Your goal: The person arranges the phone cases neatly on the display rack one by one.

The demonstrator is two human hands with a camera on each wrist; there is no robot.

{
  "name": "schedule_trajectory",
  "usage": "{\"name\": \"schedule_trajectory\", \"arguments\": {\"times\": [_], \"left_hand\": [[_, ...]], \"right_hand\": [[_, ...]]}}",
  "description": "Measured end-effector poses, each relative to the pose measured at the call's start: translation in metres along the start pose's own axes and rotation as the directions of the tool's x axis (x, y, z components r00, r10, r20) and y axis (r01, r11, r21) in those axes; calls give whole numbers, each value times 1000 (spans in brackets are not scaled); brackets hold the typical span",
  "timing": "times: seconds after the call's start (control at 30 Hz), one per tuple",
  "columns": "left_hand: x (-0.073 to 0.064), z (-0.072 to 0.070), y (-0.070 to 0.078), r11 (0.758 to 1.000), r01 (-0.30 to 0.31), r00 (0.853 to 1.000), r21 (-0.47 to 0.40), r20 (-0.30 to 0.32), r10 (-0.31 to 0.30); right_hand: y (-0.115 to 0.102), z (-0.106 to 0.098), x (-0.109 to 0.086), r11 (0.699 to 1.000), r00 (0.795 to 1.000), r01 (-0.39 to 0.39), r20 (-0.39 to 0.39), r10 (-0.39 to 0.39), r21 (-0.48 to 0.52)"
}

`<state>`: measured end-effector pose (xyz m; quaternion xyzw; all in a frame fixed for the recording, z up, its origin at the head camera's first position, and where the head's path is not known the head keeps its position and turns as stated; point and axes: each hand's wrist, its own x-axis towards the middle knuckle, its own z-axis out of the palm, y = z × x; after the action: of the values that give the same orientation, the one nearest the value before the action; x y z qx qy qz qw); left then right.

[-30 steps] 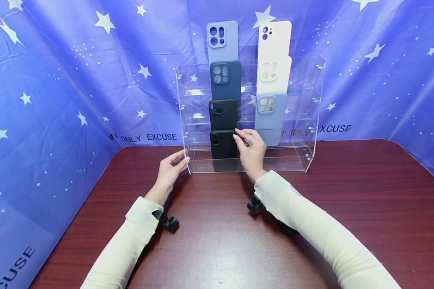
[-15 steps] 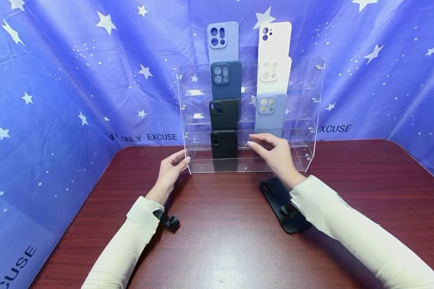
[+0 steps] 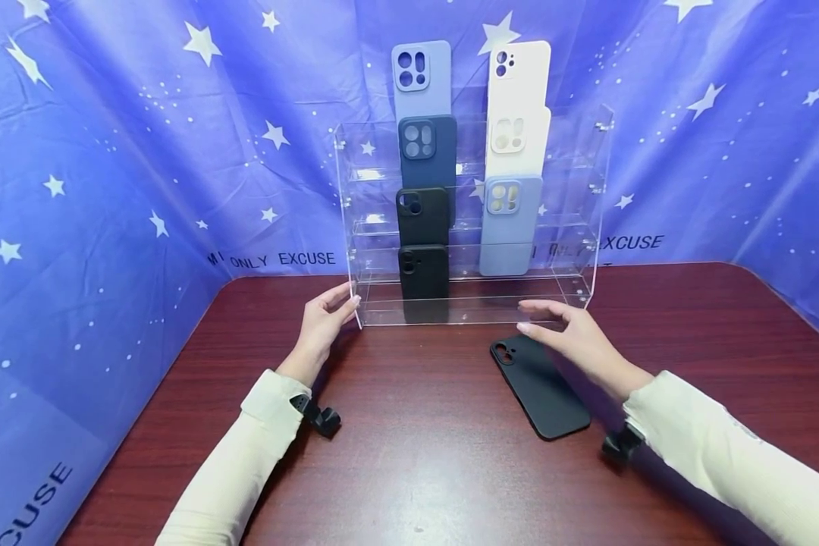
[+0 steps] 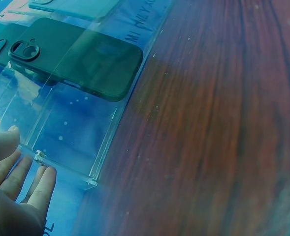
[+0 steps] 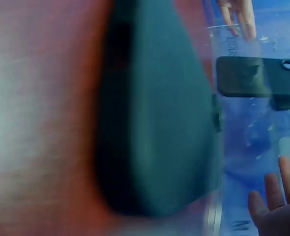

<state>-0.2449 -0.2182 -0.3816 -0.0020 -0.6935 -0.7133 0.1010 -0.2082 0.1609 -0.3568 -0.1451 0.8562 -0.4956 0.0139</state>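
My left hand [image 3: 322, 327] holds the left side edge of a clear acrylic display rack [image 3: 474, 312], its thumb at the front edge and its fingers along the outer face. My right hand [image 3: 582, 338] has nothing in it; thumb and fingers are apart, just above and to the right of a loose black phone case [image 3: 544, 390]. That case lies on the table before the rack, camera cutout toward the rack. In the right wrist view the loose case [image 5: 169, 118] looms large and blurred. A black case [image 3: 425, 271] stands in the rack's lowest tier at left.
Above that, the left column has a black case [image 3: 423, 215], a dark blue case [image 3: 428, 167] and a light blue case [image 3: 440, 91]. At right stand two white cases, the top one [image 3: 528, 85] overlapped, and a light blue case [image 3: 509, 243]. A starry curtain [image 3: 273, 182] backs the table [image 3: 409, 455].
My right hand has let go of the black case in the rack's lowest tier and moved right and toward me, uncovering the loose case on the table. My left hand stays at the rack.
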Motion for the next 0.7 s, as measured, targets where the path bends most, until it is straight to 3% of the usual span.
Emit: {"name": "schedule_trajectory", "arguments": {"times": [0.2, 0.37, 0.53, 0.7], "left_hand": [[1, 0, 1, 1000, 16, 1000, 0, -8, -16], [0, 1, 3, 1000, 14, 1000, -10, -14, -14], [0, 0, 2, 1000, 14, 1000, -6, -9, -14], [-1, 0, 1, 1000, 19, 1000, -6, -5, -19]], "right_hand": [[16, 3, -13, 995, 993, -96, 62, 97, -22], [21, 10, -18, 991, 988, -133, 77, 132, 4], [24, 18, -17, 992, 991, -125, 35, 126, -31], [23, 28, -16, 988, 997, -72, -23, 70, -139]]}}
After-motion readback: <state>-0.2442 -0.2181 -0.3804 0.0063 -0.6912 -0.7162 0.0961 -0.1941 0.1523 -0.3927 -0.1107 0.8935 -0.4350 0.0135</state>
